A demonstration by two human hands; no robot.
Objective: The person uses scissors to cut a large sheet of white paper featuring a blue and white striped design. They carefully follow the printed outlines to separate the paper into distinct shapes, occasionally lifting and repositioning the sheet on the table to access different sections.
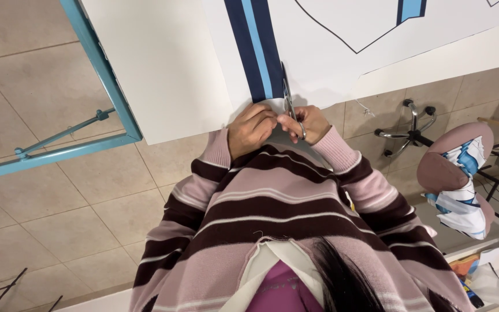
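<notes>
At the near edge of the white tabletop [168,75], the right hand [307,123] grips a pair of scissors [289,101], blades pointing toward twelve o'clock along the blue-striped white fabric [261,52]. The left hand [252,128], at nine o'clock of the scissors, pinches the fabric's hem, fingers curled. The cloth looks light, limp and prone to sliding, so it is best held taut close beside the blades. A padded stool [451,167] stands at four o'clock.

We see even, soft indoor light, bright on the white counter [168,69]; faint shadows sit under the hands, edges bend slightly, and focus stays sharp.
</notes>
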